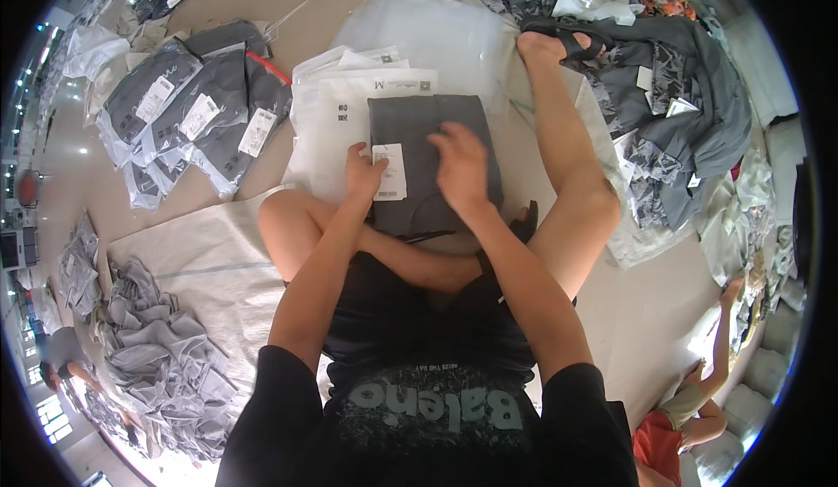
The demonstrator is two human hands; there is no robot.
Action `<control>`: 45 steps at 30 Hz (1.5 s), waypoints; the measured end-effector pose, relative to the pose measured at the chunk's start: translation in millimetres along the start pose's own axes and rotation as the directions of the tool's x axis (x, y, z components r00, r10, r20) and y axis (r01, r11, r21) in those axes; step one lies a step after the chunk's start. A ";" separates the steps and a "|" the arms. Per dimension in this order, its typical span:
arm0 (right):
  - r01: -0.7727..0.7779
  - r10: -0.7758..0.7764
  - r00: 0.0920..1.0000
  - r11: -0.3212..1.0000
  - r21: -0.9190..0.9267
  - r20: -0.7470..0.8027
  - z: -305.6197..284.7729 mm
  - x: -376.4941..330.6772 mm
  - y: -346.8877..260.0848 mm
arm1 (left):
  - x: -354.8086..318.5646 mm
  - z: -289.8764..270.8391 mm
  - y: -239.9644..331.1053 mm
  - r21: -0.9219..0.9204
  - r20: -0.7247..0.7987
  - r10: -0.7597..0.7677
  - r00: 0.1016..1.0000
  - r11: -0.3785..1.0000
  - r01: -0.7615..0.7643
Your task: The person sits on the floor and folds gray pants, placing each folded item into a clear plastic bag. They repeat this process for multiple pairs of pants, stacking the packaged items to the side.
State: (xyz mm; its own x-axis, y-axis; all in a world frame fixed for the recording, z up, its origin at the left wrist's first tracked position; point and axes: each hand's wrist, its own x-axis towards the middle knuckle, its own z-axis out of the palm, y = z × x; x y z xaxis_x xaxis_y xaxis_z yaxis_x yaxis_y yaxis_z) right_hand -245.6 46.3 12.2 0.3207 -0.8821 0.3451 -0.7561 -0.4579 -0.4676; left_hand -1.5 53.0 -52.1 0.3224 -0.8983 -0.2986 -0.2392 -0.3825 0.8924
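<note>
and there it was, the folded dark grey garment (pixel 410 120), flat in front of the person's bent legs, overlapping the white bags (pixel 319 125)! the left hand (pixel 360 174) had its thumb at the white tag (pixel 390 183), pinched or not, i couldn't tell; the right hand (pixel 463 166) hovered half-wide over the garment, fingers loosely curled. bagged clothes (pixel 208 90) lay off left.

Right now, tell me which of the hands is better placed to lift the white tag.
Probably the left hand: its thumb is at the edge of the white tag. The right hand is farther off, over the folded dark grey garment.
</note>
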 end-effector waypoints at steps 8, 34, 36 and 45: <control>-0.751 0.662 0.640 0.432 0.499 0.391 -25.1 -3.6 38.1 | 5.6 -8.4 -0.7 0.617 0.023 0.254 0.967 0.757 -0.213; -0.716 0.679 0.698 0.658 0.234 0.227 4.6 -17.9 23.4 | -27.5 23.0 34.9 0.128 0.281 0.245 0.928 0.949 -0.289; -0.755 0.730 0.656 0.637 0.156 0.193 15.6 -13.2 14.2 | -43.5 38.3 45.3 0.272 0.227 0.237 0.945 0.916 -0.295; -0.719 0.692 0.694 0.680 0.144 0.199 40.9 -9.7 1.4 | -74.6 73.3 25.1 0.045 0.431 0.298 0.852 0.936 -0.350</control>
State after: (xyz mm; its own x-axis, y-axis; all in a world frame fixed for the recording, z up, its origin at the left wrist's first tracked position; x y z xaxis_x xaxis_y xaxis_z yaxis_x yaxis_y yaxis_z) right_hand -226.4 49.7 -25.1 -0.1875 -0.9510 -0.2459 -0.6628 0.3073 -0.6828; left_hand -98.7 94.5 -32.2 -0.1917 -0.9722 -0.1344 -0.3775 -0.0534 0.9245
